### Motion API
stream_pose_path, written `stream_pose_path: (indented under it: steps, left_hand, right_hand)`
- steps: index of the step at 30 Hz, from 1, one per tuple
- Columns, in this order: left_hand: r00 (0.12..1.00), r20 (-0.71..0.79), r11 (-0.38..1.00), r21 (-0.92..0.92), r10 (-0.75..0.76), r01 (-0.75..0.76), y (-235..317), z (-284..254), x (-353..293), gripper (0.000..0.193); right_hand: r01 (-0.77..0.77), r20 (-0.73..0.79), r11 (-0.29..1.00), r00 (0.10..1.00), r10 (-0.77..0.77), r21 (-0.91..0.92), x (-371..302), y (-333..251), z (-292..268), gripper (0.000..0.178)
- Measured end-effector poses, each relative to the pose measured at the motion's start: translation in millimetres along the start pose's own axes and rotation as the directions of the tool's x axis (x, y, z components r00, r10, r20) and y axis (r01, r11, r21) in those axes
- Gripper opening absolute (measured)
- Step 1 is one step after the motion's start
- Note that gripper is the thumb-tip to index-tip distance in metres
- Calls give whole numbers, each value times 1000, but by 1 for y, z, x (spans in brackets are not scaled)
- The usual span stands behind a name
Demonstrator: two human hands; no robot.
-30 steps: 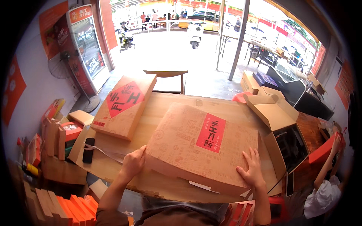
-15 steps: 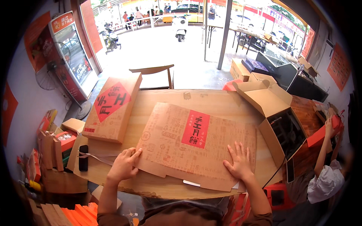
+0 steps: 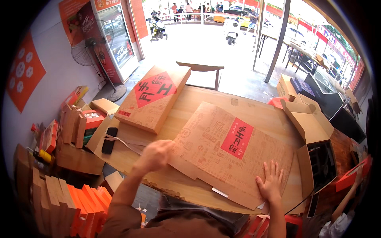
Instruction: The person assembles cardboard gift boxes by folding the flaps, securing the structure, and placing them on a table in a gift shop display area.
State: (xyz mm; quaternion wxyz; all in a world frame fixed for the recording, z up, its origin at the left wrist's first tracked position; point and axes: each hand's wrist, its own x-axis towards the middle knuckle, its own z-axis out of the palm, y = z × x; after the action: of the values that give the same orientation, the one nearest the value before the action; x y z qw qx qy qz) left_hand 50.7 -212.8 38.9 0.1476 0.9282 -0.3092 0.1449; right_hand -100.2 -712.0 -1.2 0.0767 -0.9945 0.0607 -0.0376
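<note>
A flat brown cardboard piece (image 3: 206, 146) with a red printed label lies at a slant on the wooden table, its near edge notched. Curled into a fist, my left hand (image 3: 155, 156) is at the cardboard's left edge, slightly blurred. Its palm side faces away, so I cannot see whether anything is in it. My right hand (image 3: 270, 181) lies flat on the cardboard's near right part, fingers spread. A small white strip (image 3: 220, 192) shows under the near edge. Beyond my left hand stands a closed brown box (image 3: 149, 115) with a red diamond label.
A black phone (image 3: 109, 140) and a pale ribbon (image 3: 126, 144) lie left on the table (image 3: 206, 95). An open carton (image 3: 302, 113) stands at the right, near another person's arm (image 3: 349, 196). Orange and brown boxes (image 3: 87, 202) crowd the lower left. A chair (image 3: 200, 68) stands behind.
My view has swung right, so the scene sits further left-turned. My left hand has closed from a loose pinch into a fist. My right hand stays flat on the cardboard.
</note>
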Motion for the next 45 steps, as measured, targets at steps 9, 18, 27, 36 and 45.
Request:
stream_pose_path:
  steps: [9, 18, 27, 36, 45]
  left_hand:
    - [927, 211, 891, 406, -309, 204, -127, -32, -70, 30]
    - [954, -126, 962, -7, -273, 274, -120, -40, -51, 5]
    - [589, -620, 827, 188, 518, -529, 88, -63, 104, 8]
    - [595, 307, 660, -187, 743, -727, 183, 99, 144, 53]
    - [951, 185, 964, 51, 247, -260, 72, 41, 110, 79]
  right_hand:
    - [4, -15, 999, 1000, -3, 40, 0, -4, 0, 80]
    - [-23, -17, 1000, 1000, 23, 20, -4, 0, 2, 81]
    - [-48, -59, 999, 997, 48, -7, -13, -9, 17, 82]
    - [84, -324, 996, 942, -82, -9, -10, 3, 36, 57]
    - [-231, -274, 903, 900, 340, 362, -82, 8, -23, 71]
